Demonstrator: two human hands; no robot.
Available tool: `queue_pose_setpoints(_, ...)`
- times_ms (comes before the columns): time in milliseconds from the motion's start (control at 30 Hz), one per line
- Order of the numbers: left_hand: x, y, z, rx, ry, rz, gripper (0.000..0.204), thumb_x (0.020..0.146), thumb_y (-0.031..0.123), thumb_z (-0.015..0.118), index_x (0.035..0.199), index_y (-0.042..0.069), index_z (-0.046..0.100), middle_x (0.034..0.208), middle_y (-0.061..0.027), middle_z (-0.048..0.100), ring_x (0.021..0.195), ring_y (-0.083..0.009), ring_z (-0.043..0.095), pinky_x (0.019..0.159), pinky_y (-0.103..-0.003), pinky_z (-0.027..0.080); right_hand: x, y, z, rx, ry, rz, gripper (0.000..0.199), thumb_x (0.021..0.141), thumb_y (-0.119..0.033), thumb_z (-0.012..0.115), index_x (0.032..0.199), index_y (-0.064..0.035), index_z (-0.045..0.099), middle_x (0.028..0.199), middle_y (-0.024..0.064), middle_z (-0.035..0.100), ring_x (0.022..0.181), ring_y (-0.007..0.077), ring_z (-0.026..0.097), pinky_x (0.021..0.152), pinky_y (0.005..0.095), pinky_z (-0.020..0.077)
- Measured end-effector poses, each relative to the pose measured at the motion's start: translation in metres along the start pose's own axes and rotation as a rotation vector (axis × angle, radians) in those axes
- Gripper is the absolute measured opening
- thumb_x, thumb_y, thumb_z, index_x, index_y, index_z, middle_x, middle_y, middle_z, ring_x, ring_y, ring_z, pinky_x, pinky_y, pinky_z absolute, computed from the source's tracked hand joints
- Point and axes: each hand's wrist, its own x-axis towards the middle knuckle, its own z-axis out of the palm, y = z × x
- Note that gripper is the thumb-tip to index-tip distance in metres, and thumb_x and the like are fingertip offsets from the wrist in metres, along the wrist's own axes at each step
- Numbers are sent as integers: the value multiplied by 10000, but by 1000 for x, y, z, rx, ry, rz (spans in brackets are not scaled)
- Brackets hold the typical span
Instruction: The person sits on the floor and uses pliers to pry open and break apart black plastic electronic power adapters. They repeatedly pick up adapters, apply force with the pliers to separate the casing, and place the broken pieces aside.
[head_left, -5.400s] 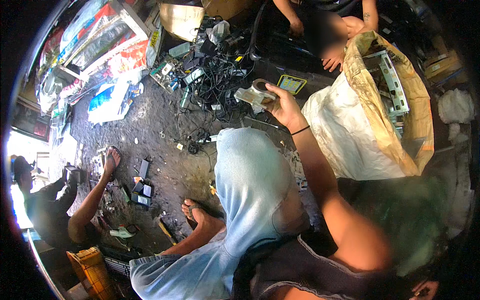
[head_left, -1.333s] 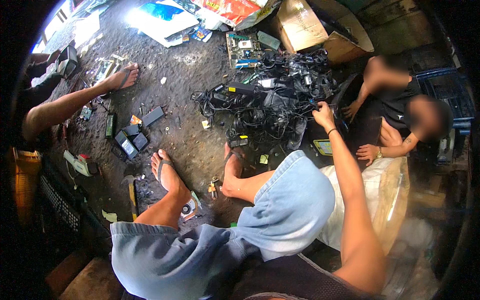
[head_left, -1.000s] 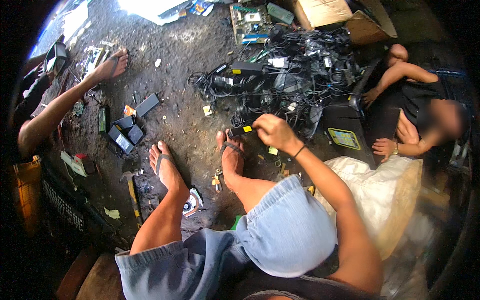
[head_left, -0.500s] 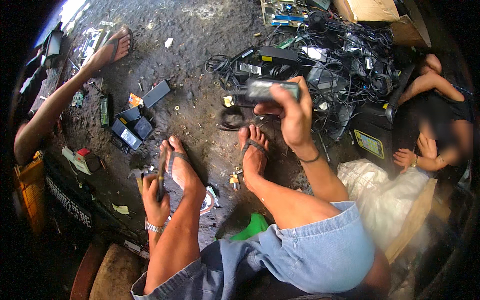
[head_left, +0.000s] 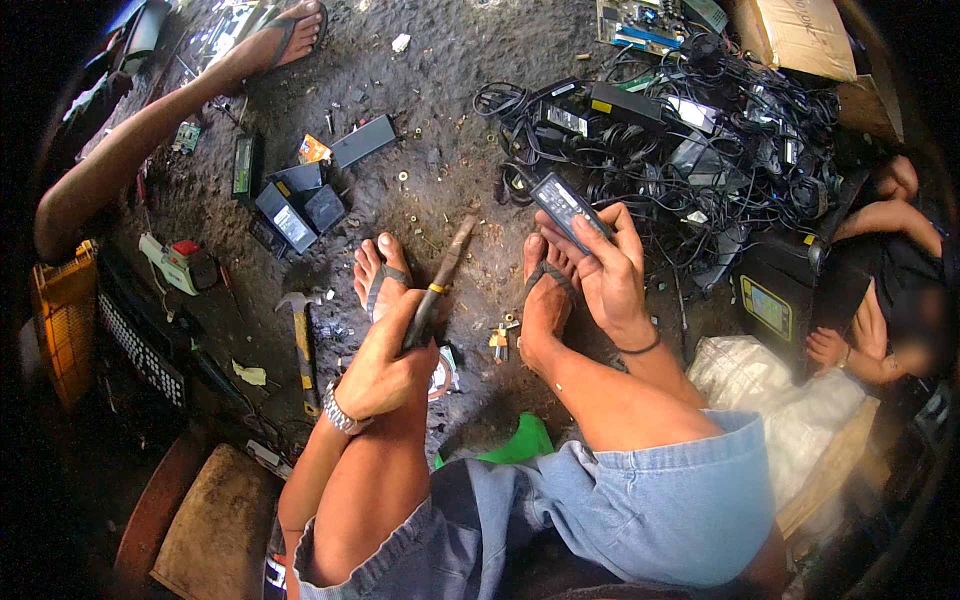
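Observation:
My right hand (head_left: 612,270) grips a black power adapter (head_left: 571,205), its labelled face turned up, above my right foot. The adapter's far end points to a tangle of black cords and adapters (head_left: 690,130). My left hand (head_left: 385,360) is closed round the black handle of a rusty-bladed chisel-like tool (head_left: 452,258), which has a yellow band. Its blade points up and to the right, away from the adapter. A claw hammer (head_left: 302,345) lies on the ground left of my left hand. Several black adapter cases (head_left: 285,215) lie in a group beyond my left foot.
Another person's leg (head_left: 160,130) reaches in at upper left. A second person's hand (head_left: 826,347) is at the right, near a white sack (head_left: 760,385). A cardboard box (head_left: 800,40) stands at the back right. Screws and scraps litter the dirt ground (head_left: 410,90).
My right hand has lowered and turned the adapter, drawing it closer to me. My left hand has moved up and right with the bladed tool, and the hammer now shows. The view has shifted.

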Motion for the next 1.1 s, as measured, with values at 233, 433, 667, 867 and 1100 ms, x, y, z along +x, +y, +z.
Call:
queue_pose_setpoints(233,19,8,7,-272,-104,-39,625,763,-49,521,1381,47,547,1069,-58,545,999,-163,516,880,-287,448,-13,7,-22,-9,-63,28,109,1047,-55,553,1028,-63,445,1200,281,677,1190,376,684,1078,487,543)
queue_pose_setpoints(433,31,8,6,-277,-107,-37,653,721,-61,519,1364,42,553,1096,-34,534,986,-146,479,865,-260,423,-19,9,-17,-47,-46,16,152,1029,-56,600,1040,-64,448,1175,238,687,1155,362,700,1051,488,565)
queue_pose_setpoints(667,27,-1,5,-294,-128,-62,625,698,-53,533,1314,36,589,1142,-47,591,1075,-143,509,931,-249,415,-21,10,-6,-93,-46,-73,178,1012,-52,628,1035,-55,451,1182,159,629,1129,313,706,1031,451,578)
queue_pose_setpoints(867,34,5,11,-325,-92,-35,626,695,-54,556,1317,19,582,1176,-51,582,1114,-174,509,999,-268,397,-21,9,-20,-560,-163,-115,244,984,-114,695,1005,-35,465,1114,140,617,1081,272,720,939,388,582)
queue_pose_setpoints(1100,31,-16,22,-13,21,84,472,856,83,690,1290,-7,530,1141,-111,550,1103,-218,528,1003,-313,418,-20,-3,-9,-586,-271,-122,278,958,-156,729,982,-32,481,1011,121,649,1007,220,712,977,372,509)
